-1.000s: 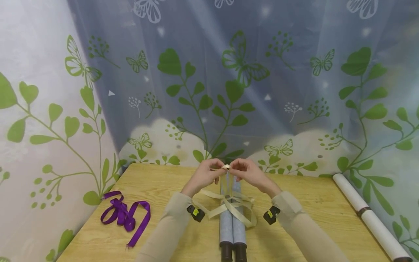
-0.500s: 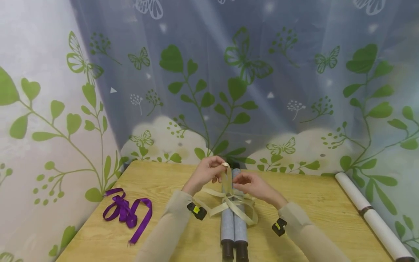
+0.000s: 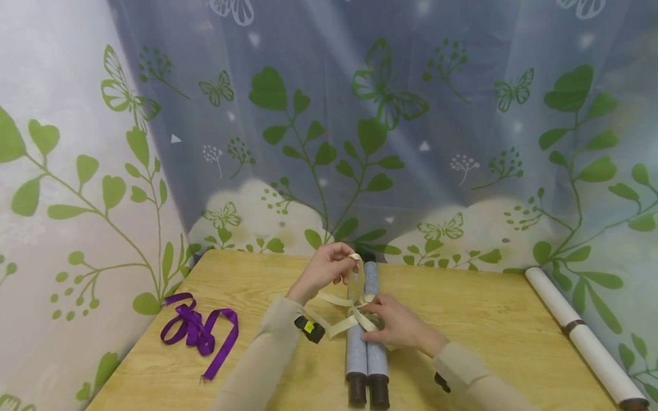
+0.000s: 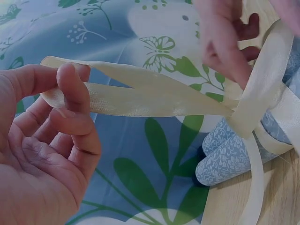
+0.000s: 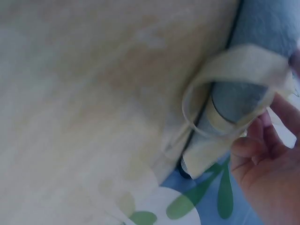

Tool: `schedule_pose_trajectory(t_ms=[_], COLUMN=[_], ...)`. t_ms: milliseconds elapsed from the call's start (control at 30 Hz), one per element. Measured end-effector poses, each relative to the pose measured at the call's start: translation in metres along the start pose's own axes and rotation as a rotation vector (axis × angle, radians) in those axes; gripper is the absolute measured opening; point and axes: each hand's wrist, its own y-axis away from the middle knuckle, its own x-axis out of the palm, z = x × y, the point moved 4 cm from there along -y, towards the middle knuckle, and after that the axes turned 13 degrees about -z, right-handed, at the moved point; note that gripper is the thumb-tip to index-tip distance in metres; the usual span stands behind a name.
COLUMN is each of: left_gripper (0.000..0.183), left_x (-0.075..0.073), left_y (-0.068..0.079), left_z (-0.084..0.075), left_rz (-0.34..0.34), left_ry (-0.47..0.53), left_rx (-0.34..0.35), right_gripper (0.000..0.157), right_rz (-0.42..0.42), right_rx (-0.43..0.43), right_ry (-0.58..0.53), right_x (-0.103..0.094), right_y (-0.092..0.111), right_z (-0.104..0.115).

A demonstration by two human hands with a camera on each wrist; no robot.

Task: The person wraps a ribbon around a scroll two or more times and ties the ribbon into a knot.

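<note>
Two blue patterned scrolls (image 3: 357, 354) with dark end knobs lie side by side on the table. A cream ribbon (image 4: 140, 98) is wound round them, with a knot on top and loose lengths at both sides. My left hand (image 3: 325, 273) pinches a folded loop of this ribbon between thumb and fingers, drawn up toward the far end of the scrolls. Low over the scrolls, my right hand (image 3: 401, 325) is at the knot, thumb and forefinger spread apart. In the right wrist view its fingers (image 5: 283, 115) touch another ribbon loop (image 5: 243, 65).
A tangled purple ribbon (image 3: 190, 331) lies at the left of the wooden table (image 3: 277, 371). Along the right edge rests a white scroll (image 3: 581, 331) with a dark band. A leaf-printed curtain (image 3: 319, 142) hangs behind.
My right hand has let go of the raised ribbon loop and moved down and nearer to the knot. The left hand keeps its pinch in nearly the same place.
</note>
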Motion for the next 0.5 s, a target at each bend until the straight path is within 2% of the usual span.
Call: schedule_pose_trajectory(t_ms=[133,200,333,500], left_gripper=[0.016,0.014,0.012,0.012], left_x=[-0.001,-0.001,-0.002,-0.002], left_y=[-0.001,-0.001,-0.001,0.000], left_z=[-0.001,-0.001,0.000,0.001], left_rz=[-0.005,-0.011,-0.014,-0.005], left_ry=[0.002,0.003,0.009,0.011], left_rx=[0.008,0.009,0.008,0.014], right_gripper=[0.019,0.011,0.020,0.029], right_rz=[-0.078,-0.103,-0.109,-0.023], right_rx=[-0.004,0.004,0.030,0.076], right_ry=[0.001,-0.015,-0.101,-0.245], right_x=[0.001,0.000,-0.006,-0.020], right_y=[-0.001,-0.002,-0.003,-0.004], right_z=[-0.001,-0.002,-0.005,-0.011])
